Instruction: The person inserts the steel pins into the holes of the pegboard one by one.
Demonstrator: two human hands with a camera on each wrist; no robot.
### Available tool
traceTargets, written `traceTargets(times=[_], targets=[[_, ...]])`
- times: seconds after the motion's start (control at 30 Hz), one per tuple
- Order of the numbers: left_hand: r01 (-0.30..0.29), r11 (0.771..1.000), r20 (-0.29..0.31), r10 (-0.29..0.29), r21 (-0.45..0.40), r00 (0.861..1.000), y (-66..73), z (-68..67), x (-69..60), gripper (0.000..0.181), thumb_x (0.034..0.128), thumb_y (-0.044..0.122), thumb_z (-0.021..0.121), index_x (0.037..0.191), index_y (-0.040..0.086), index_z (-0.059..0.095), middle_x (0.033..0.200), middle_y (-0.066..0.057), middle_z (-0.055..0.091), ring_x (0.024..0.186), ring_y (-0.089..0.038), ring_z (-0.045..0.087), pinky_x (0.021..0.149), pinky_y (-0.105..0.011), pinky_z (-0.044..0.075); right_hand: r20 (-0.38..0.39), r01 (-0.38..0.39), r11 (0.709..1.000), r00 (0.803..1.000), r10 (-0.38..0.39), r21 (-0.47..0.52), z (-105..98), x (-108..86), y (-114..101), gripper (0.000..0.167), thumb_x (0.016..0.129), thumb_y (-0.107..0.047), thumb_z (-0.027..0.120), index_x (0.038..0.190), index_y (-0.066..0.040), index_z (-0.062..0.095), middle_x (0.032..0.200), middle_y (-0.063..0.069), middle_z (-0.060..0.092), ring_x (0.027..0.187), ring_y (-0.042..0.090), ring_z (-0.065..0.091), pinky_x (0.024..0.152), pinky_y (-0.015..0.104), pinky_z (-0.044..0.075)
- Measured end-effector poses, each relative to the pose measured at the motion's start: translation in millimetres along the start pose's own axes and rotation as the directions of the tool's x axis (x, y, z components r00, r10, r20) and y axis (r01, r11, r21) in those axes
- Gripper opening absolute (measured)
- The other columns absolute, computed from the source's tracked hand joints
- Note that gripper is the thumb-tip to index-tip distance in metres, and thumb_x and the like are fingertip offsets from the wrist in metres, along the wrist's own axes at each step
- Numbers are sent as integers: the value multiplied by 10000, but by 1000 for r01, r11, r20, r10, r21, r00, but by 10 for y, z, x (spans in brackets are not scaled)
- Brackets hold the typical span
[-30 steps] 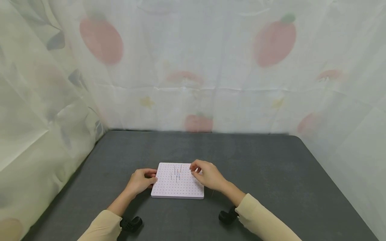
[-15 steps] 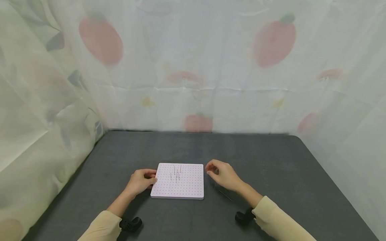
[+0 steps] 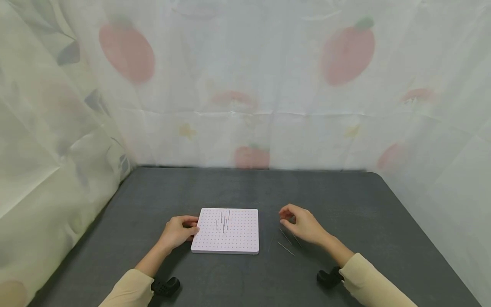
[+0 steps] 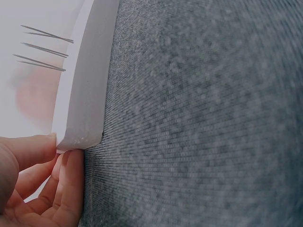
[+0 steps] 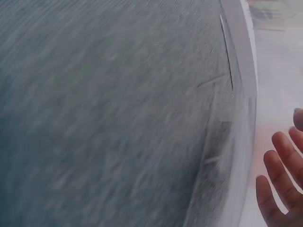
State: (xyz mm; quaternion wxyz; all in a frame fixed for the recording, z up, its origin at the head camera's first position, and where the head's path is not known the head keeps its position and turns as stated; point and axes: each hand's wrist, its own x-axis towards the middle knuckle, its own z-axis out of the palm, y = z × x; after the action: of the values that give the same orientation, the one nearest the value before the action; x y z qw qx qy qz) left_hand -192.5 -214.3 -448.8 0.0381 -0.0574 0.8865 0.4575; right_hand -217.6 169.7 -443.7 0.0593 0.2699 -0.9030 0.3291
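Note:
A white board with a grid of small holes (image 3: 234, 243) lies flat on the table. Several thin metal pins (image 3: 223, 228) stand up in its upper left part; in the left wrist view the pins (image 4: 45, 49) stick out from its face. My left hand (image 3: 177, 233) grips the board's left side, thumb on the top edge and fingers against the edge below. To the right of the board, my right hand (image 3: 304, 224) hovers with loosely curled fingers and nothing visible in them. Below it several loose pins (image 3: 285, 248) lie on the table. The right wrist view shows its spread fingers (image 5: 279, 177).
The dark grey table (image 3: 153, 196) reaches back to a pale curtain (image 3: 299, 85) printed with red fruit. Another curtain (image 3: 46, 170) hangs along the left side. A black wrist device (image 3: 166, 286) sits at the left sleeve, and another wrist device (image 3: 329, 278) at the right.
My right hand has moved right, off the board's upper right corner and over the table. Loose pins it covered have come into view. My left hand has stayed at the board.

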Motion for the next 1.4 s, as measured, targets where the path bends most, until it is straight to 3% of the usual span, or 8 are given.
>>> traceTargets(times=[0.13, 0.63, 1.1, 1.4], targets=[[-4, 1000, 3, 4, -7, 1000, -5, 4, 5, 361, 862, -5, 657, 1215, -80, 640, 995, -174, 680, 766, -142, 665, 647, -320, 622, 11, -3, 1000, 1000, 3, -11, -38, -76, 74, 219, 898, -136, 697, 1096, -57, 647, 975, -1, 700, 881, 133, 645, 713, 225, 525], [-7, 1000, 4, 7, 16, 1000, -2, -2, 0, 361, 873, 0, 653, 1223, -82, 633, 999, -178, 677, 766, -145, 668, 657, -330, 623, 153, -46, 999, 987, 50, -27, -137, -241, 228, 181, 895, -211, 709, 1015, -108, 619, 878, -49, 603, 768, -6, 509, 647, 194, 454], [-4, 1000, -1, 4, 20, 1000, -6, 5, 8, 360, 862, 6, 670, 1211, -76, 641, 1005, -174, 684, 782, -151, 666, 664, -336, 625, 125, 71, 988, 991, -54, -134, -105, -305, 268, 186, 827, -209, 776, 924, -136, 635, 840, -41, 568, 774, 30, 473, 669, 221, 434], [-10, 1000, 1, 10, 7, 1000, -25, 6, 20, 361, 859, 12, 673, 1208, -76, 643, 1004, -175, 683, 782, -149, 674, 660, -331, 624, 136, 116, 983, 986, -96, -146, -102, -302, 276, 198, 820, -170, 781, 936, -148, 622, 851, -37, 554, 785, 55, 472, 678, 231, 432]])
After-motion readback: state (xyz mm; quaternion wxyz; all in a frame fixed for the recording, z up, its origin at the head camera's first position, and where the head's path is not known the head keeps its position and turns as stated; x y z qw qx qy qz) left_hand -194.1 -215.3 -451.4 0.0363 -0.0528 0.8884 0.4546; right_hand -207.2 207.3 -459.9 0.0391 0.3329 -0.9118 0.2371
